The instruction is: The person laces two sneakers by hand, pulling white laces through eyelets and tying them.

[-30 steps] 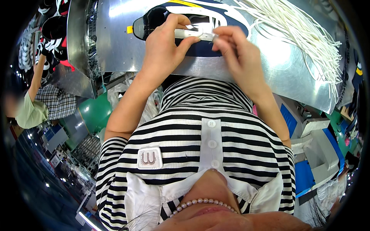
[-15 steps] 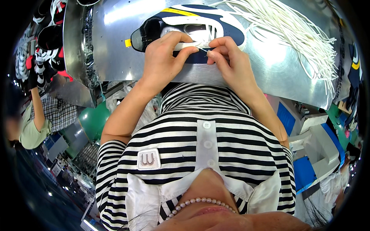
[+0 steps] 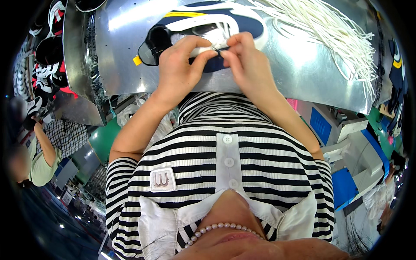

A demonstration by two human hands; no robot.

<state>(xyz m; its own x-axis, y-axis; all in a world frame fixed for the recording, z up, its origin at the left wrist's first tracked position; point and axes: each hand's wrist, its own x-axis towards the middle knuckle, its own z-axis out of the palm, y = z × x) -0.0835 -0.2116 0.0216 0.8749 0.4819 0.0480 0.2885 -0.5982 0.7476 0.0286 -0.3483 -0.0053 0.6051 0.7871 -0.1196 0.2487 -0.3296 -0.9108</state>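
Note:
A navy shoe upper (image 3: 255, 28) with white trim, a yellow stripe and a black heel collar lies flat on the metal table (image 3: 125, 71), its heel end to the left. White shoelace strands (image 3: 223, 31) cross its throat. At the upper's near edge, my left hand (image 3: 178, 65) is closed, thumb and forefinger pinching the white eyelet strip. Close against it, my right hand (image 3: 253, 65) is pinched at the same edge on what looks like the lace; the fingertips partly hide it. A small dark bit of the upper shows between the two hands.
A large bundle of loose white shoelaces (image 3: 333, 39) spreads over the table's right side. Black, white and red shoes (image 3: 50, 52) stand beyond its left edge. A co-worker (image 3: 45, 151) is at far left. A grey and blue machine (image 3: 357, 164) stands at right.
My right fingers have closed in on my left fingertips and the upper's edge; the thin strand stretched between them before is now mostly hidden. At left, the co-worker's arm has moved.

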